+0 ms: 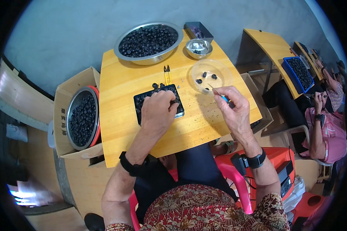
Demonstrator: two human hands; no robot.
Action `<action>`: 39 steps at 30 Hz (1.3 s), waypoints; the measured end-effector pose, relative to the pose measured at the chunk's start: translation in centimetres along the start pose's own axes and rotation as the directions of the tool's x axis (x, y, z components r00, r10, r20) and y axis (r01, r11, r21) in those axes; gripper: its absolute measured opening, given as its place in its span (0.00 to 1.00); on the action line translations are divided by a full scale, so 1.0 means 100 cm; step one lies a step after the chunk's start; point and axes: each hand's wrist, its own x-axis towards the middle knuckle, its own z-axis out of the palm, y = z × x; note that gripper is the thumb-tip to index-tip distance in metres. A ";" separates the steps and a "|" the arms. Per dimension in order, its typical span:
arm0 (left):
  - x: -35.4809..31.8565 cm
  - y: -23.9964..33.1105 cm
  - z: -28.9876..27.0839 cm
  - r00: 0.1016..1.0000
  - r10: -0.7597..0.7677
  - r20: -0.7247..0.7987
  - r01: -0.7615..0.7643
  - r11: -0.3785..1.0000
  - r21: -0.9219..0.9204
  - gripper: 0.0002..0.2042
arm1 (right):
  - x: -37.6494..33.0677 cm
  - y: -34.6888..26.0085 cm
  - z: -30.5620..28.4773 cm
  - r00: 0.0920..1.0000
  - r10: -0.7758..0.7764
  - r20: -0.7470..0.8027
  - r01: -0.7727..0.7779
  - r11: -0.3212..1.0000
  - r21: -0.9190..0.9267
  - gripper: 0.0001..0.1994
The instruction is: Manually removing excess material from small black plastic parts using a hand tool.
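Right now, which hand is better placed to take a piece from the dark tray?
Probably the left hand: it is over the dark tray of small black pieces. The right hand is farther off, near the clear bowl, and holds a thin tool.

Yellow wooden tabletop (119, 94), large steel basin (154, 60) at far left, dark open box (207, 37) and small steel bowl (199, 56) at far right, clear round tub (221, 73) nearer, yellow-handled snips (167, 79), black tray (137, 103), loose black pieces (155, 85) along tray's far edge, scattered dark crumbs (209, 133)
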 end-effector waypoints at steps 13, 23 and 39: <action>-0.051 0.063 -0.017 0.893 -0.190 0.407 0.407 -0.040 -0.912 0.10 | -0.038 -0.056 -0.003 0.958 -0.239 0.156 0.228 0.970 0.089 0.14; -0.065 0.079 -0.009 0.898 -0.142 0.415 0.371 -0.260 -0.891 0.12 | -0.057 -0.061 -0.016 0.964 -0.236 0.123 0.231 0.972 0.052 0.16; -0.073 0.094 -0.008 0.909 -0.098 0.406 0.376 -0.229 -0.898 0.10 | -0.069 -0.054 -0.028 0.895 -0.431 0.113 0.441 0.893 -0.086 0.21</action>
